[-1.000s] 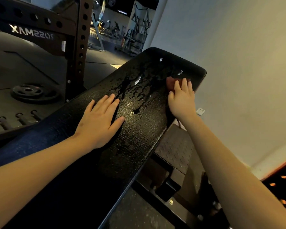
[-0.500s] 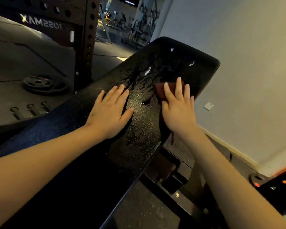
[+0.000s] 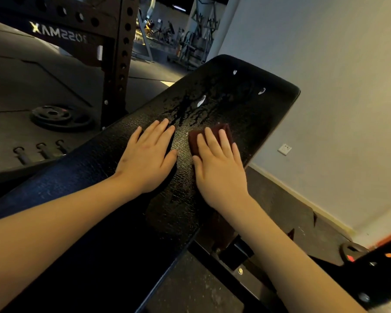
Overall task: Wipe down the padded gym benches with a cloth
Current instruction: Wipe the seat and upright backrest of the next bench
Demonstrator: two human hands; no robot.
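Left hand (image 3: pixel 148 159): palm down on the bench pad (image 3: pixel 246 105), fingers straight and slightly spread, thumb angled toward the other hand; grasps nothing.
Right hand (image 3: pixel 219 168): palm down just beside the left, fingers straight, pressing the cloth (image 3: pixel 192 142) onto the pad; no finger curled round it.
Cloth: dark red, folded, under the right fingertips, with its far corner and left edge showing past them.
Gap between hands: narrow strip of bare pad; thumbs near each other but apart.
Wet streaks (image 3: pixel 190 109): just ahead of both sets of fingertips, with three bright glints farther ahead.
Right pad edge: runs right beside the right little finger; right wrist and forearm hang out past it.
Left pad edge: near the left little finger, with a modest margin of pad between.
Far pad end: rounded, well ahead of the cloth, with a long open stretch of pad before it.
Behind the hands: wide dark pad under the left forearm.
Bench frame (image 3: pixel 230 263): black steel, below the right forearm.
Right of the right hand: strip of floor, then wall (image 3: pixel 325 86) with a socket (image 3: pixel 284 149).
Left of the left hand: perforated rack upright (image 3: pixel 120 64) past the pad edge; weight plate (image 3: pixel 54 115) flat on the floor beyond it.
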